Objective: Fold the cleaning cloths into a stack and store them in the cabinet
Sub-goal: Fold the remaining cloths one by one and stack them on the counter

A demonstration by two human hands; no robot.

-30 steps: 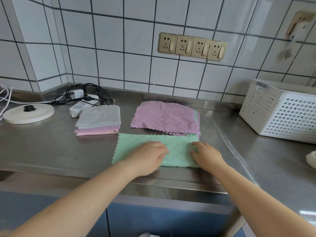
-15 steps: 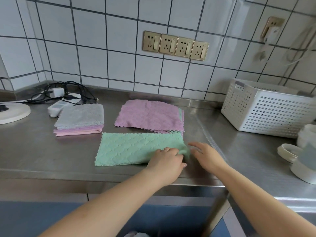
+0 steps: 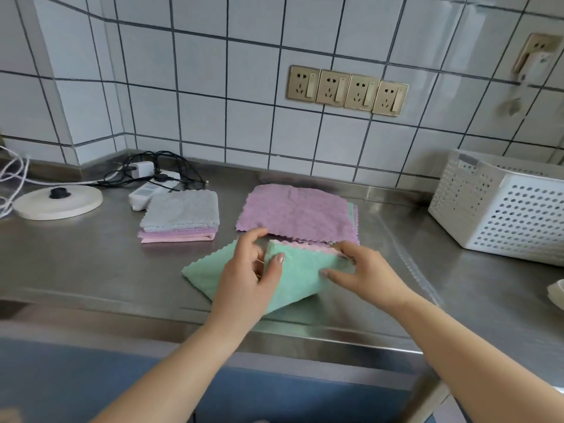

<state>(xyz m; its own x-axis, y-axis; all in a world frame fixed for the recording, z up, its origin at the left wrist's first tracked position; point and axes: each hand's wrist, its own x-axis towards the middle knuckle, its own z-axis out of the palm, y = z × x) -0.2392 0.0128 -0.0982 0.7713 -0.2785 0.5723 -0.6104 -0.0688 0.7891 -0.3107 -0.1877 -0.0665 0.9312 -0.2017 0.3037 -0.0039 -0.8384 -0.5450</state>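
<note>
Near the front edge of the steel table (image 3: 76, 270), both hands hold a green cloth (image 3: 300, 277) that shows a pink underside along its lifted back edge. The left hand (image 3: 248, 276) pinches a raised fold at the cloth's middle between thumb and fingers; the right hand (image 3: 363, 271) pinches the right end, thumb lying on top. The cloth's left part lies flat on the table. Just behind it, toward the back edge, lies a pile of unfolded cloths (image 3: 300, 213) with a purple one on top. Left of that pile sits a folded stack (image 3: 180, 219), grey over purple and pink. A white perforated basket (image 3: 500, 209) stands at the right edge.
</note>
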